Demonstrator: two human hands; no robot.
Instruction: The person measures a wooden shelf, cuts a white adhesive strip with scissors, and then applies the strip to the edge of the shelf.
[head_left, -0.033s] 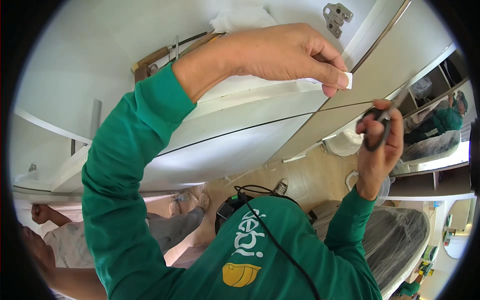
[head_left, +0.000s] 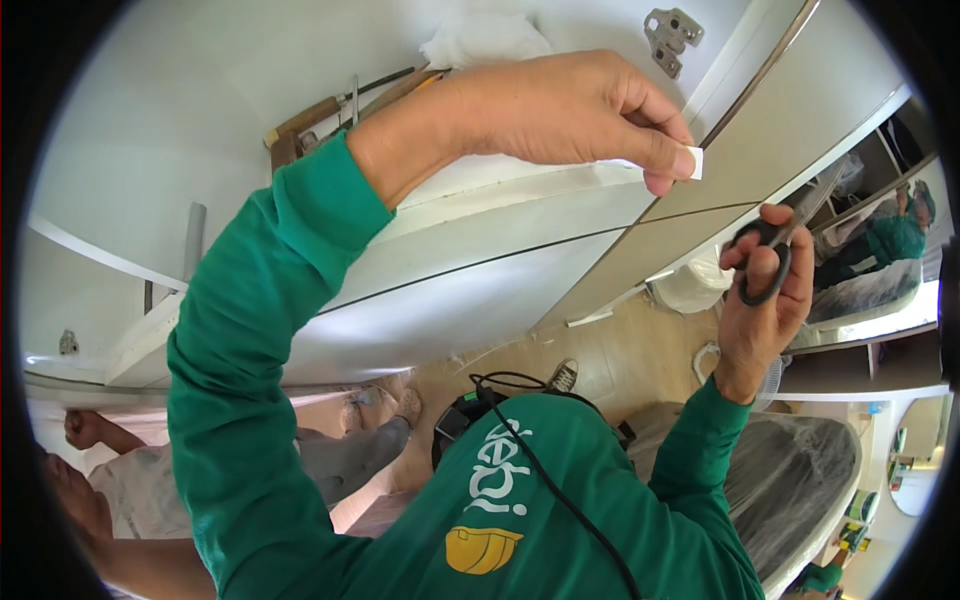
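Left hand [head_left: 570, 110] pinches a white strip end [head_left: 690, 162] between thumb and fingers, against the white panel [head_left: 480, 290]; right hand [head_left: 765, 300] just below it, fingers closed through black scissors [head_left: 768, 250]; wooden-handled tools [head_left: 340, 105] and a metal hinge [head_left: 672, 35] lie beyond the left hand.

home under fit-out | unmounted cabinet panels [head_left: 480, 290] | loose hinge [head_left: 672, 36]

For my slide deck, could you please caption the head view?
Left hand pinches a white strip at a cabinet panel; right hand holds black-handled scissors.
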